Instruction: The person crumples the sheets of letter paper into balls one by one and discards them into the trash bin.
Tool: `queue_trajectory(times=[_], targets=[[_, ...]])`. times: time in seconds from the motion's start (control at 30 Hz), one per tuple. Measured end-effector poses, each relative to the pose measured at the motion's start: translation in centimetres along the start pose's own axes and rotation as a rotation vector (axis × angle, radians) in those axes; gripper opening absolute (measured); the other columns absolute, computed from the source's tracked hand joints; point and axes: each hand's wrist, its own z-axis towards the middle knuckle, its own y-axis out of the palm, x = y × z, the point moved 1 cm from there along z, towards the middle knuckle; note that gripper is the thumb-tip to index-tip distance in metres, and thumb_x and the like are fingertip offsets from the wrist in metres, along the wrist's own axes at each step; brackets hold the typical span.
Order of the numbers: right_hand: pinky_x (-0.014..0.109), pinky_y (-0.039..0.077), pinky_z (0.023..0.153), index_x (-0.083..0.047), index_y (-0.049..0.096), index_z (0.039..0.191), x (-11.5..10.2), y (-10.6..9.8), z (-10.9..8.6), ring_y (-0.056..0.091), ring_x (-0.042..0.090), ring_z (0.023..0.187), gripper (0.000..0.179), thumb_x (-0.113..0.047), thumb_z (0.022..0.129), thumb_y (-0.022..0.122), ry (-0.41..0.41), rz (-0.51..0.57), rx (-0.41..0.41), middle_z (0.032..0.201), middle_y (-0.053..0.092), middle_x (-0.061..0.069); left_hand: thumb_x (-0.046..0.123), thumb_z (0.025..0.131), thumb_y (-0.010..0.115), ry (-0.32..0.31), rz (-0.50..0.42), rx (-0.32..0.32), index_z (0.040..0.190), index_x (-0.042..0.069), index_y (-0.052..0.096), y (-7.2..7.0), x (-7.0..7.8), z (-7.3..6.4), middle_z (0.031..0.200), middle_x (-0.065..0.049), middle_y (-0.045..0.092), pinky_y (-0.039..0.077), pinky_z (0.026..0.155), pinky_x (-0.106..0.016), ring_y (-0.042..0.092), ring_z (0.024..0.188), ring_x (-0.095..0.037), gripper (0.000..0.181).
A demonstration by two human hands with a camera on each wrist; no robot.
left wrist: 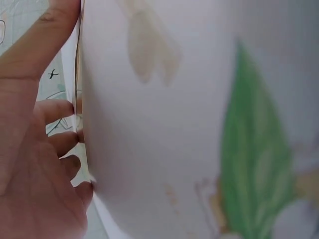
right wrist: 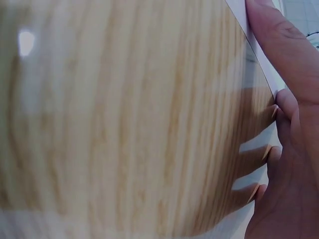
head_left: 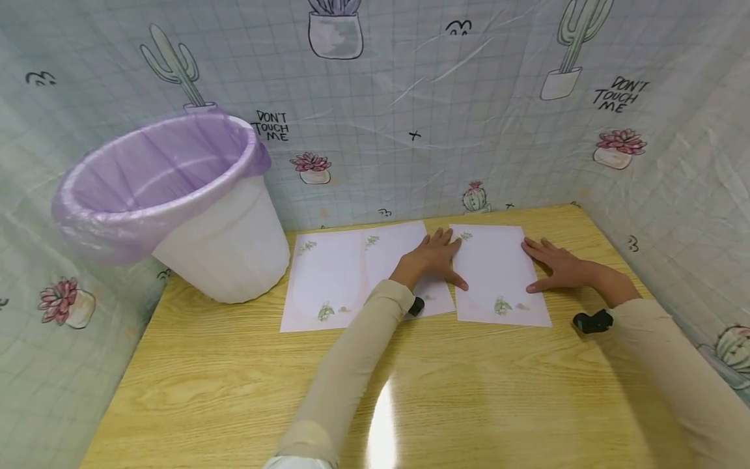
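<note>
A pale pink sheet of paper [head_left: 498, 270] with green plant prints lies flat on the wooden table. My left hand [head_left: 432, 256] spreads its fingers along that sheet's left edge, thumb on the paper. At the right edge, my right hand [head_left: 559, 266] touches the paper with fingertips and thumb spread. Further left are two matching printed panels, a left one [head_left: 325, 277] and a middle one [head_left: 387, 251]; whether they are separate sheets I cannot tell. The left forearm covers part of the middle panel. A large green leaf print [left wrist: 256, 149] shows close up in the left wrist view.
A white bin [head_left: 234, 241] with a purple liner [head_left: 170, 163] stands at the table's back left. Cactus-patterned cloth [head_left: 410, 98] hangs behind and on both sides. Bare wooden tabletop [head_left: 469, 397] stretches in front of the papers. Dark wrist devices show beside both cuffs.
</note>
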Motion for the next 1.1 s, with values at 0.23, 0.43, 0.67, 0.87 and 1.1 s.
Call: queue_trajectory(times=[0.23, 0.43, 0.67, 0.87, 1.1], targets=[[0.074, -0.003, 0.099, 0.001, 0.009, 0.15, -0.1, 0.1, -0.4, -0.01, 0.051, 0.137, 0.104, -0.041, 0.08, 0.073, 0.002, 0.018, 0.008, 0.156, -0.003, 0.022, 0.067, 0.067, 0.07, 0.012, -0.053, 0.01, 0.153, 0.019, 0.014, 0.3, 0.4, 0.5, 0.159, -0.007, -0.005, 0.001, 0.117, -0.043, -0.008, 0.145, -0.024, 0.114], [0.075, -0.005, 0.098, 0.0, 0.013, 0.15, -0.3, -0.1, -0.8, -0.011, 0.051, 0.137, 0.095, -0.037, 0.084, 0.07, 0.016, 0.076, 0.02, 0.156, -0.001, 0.024, 0.064, 0.066, 0.073, 0.004, -0.131, -0.008, 0.153, 0.023, 0.016, 0.4, 0.5, 0.9, 0.159, -0.003, -0.007, 0.006, 0.117, -0.042, -0.009, 0.145, -0.021, 0.111], [0.074, 0.003, 0.1, 0.002, 0.031, 0.145, -0.4, -0.7, -1.4, -0.002, 0.058, 0.134, 0.081, -0.032, 0.084, 0.071, 0.012, 0.089, 0.117, 0.152, 0.007, 0.032, 0.062, 0.066, 0.074, 0.025, -0.194, -0.001, 0.151, 0.027, 0.022, 0.5, 0.5, 1.9, 0.159, 0.0, -0.007, 0.012, 0.117, -0.04, -0.011, 0.145, -0.018, 0.106], [0.066, 0.02, 0.095, -0.001, 0.046, 0.138, -1.0, -0.6, -1.6, 0.029, 0.053, 0.12, 0.066, -0.034, 0.086, 0.069, 0.056, -0.009, 0.223, 0.132, 0.034, 0.035, 0.053, 0.07, 0.077, 0.08, -0.245, 0.008, 0.15, 0.024, 0.027, 0.3, 1.0, 2.3, 0.159, -0.003, -0.008, 0.013, 0.117, -0.04, -0.015, 0.144, -0.019, 0.099], [0.037, 0.043, 0.066, 0.003, 0.051, 0.132, -2.1, -0.9, -1.8, 0.052, 0.025, 0.08, 0.06, -0.03, 0.086, 0.07, 0.098, -0.049, 0.274, 0.097, 0.053, 0.02, 0.062, 0.067, 0.073, 0.051, -0.108, 0.112, 0.148, 0.032, 0.03, 0.2, 1.7, 2.1, 0.158, -0.007, -0.006, 0.014, 0.116, -0.043, -0.014, 0.144, -0.027, 0.097]])
